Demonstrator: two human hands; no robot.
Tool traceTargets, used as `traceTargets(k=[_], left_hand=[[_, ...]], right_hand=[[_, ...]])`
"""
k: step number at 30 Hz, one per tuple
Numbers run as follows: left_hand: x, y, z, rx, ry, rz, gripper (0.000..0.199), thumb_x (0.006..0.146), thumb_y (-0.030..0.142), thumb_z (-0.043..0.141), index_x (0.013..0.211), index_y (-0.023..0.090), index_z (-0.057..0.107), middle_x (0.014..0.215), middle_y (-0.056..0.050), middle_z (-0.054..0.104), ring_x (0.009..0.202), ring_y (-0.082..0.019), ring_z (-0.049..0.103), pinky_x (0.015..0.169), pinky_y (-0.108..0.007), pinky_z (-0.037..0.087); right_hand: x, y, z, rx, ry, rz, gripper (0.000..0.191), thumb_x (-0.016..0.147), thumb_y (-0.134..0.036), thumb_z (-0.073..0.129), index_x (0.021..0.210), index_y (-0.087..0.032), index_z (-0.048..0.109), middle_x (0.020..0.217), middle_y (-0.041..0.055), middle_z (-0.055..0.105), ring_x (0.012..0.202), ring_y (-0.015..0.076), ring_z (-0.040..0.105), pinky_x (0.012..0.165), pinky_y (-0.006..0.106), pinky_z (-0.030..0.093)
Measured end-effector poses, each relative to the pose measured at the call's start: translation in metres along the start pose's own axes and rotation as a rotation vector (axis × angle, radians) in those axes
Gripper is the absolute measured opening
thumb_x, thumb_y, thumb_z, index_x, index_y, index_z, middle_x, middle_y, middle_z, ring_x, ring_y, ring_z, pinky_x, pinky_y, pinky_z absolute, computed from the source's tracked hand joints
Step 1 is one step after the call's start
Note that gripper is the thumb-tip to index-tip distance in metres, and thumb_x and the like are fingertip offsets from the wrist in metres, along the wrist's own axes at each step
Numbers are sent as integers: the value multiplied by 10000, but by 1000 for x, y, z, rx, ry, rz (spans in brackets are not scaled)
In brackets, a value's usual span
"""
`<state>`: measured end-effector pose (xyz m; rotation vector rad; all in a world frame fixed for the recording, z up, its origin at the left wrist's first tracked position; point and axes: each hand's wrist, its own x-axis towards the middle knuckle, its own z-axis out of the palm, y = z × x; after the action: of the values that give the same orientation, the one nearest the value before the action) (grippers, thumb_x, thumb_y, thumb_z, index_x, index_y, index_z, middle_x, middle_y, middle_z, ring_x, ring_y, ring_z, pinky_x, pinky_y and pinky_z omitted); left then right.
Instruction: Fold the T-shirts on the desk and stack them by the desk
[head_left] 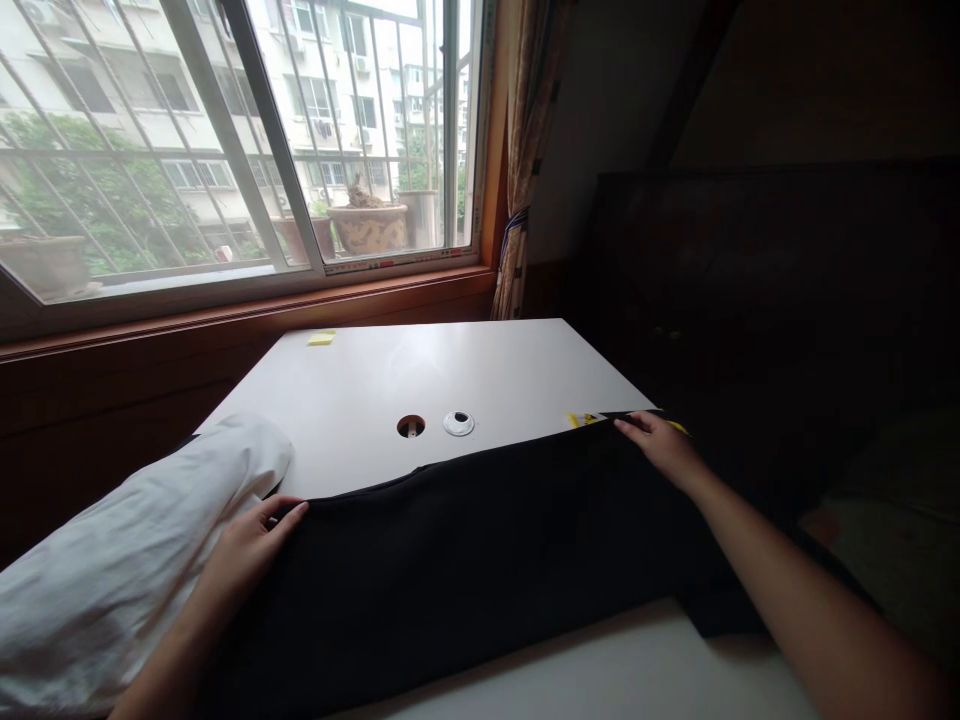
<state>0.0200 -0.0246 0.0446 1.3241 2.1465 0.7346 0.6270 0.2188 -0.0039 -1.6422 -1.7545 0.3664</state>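
A large piece of black cloth [480, 560], perhaps a garment, lies spread across the white table [510, 370]. My left hand [259, 540] pinches its far edge at the left, thumb and fingers closed on the fabric. At the right end, my right hand [660, 445] grips the same far edge between thumb and fingers. Between the two hands the edge runs fairly straight, rising toward the right. What kind of garment it is, if one, I cannot tell. Beside my left forearm lies a bundle of white cloth [150, 540].
Beyond the cloth, the tabletop has a round cable hole [411, 427] and a loose white grommet cover [459, 424]. A yellow note [322, 339] is near the far left corner. A yellow-and-black label [583, 420] shows near my right hand. Behind stand a barred window [322, 150] and a tied curtain [517, 200].
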Motion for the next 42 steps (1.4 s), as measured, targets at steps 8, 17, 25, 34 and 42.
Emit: traceTargets(k=[8, 17, 25, 34, 42], left_hand=[[4, -4, 7, 142, 163, 75, 454, 813, 622, 529, 953, 224, 697, 814, -40, 748, 775, -276, 707, 690, -317, 504], [11, -21, 15, 342, 273, 363, 355, 953, 464, 416, 1108, 232, 636, 1125, -87, 683, 1004, -271, 692, 889, -334, 524], [-6, -1, 15, 585, 303, 695, 439, 1015, 385, 398, 1354, 201, 609, 1492, -135, 536, 1429, -349, 439, 1187, -509, 352], [-35, 41, 109, 682, 53, 897, 614, 1040, 540, 415, 1599, 308, 307, 1648, -41, 328, 1511, -306, 328, 1226, -555, 282], [-5, 0, 84, 694, 64, 630, 624, 1044, 556, 363, 1604, 296, 276, 1670, -47, 251, 1546, -316, 224, 1226, -597, 214]], right_hand=[[0, 0, 2, -21, -27, 45, 371, 828, -584, 553, 872, -238, 683, 844, 72, 741, 801, 278, 683, 720, 379, 509], [-5, -3, 19, -375, 17, -77, 357, 939, -453, 461, 1140, -229, 652, 1049, 122, 724, 934, 310, 668, 802, 416, 503], [-29, -27, 11, -639, 87, -238, 410, 983, -291, 394, 1313, -192, 616, 1261, 183, 626, 1147, 380, 590, 930, 527, 492], [-78, -62, 39, -391, -365, -568, 512, 1036, -486, 384, 1516, -328, 468, 1610, 25, 417, 1486, 278, 374, 1229, 521, 285], [-71, -18, 11, -469, -297, -320, 611, 1012, -576, 381, 1564, -313, 399, 1644, 38, 340, 1522, 289, 293, 1235, 521, 265]])
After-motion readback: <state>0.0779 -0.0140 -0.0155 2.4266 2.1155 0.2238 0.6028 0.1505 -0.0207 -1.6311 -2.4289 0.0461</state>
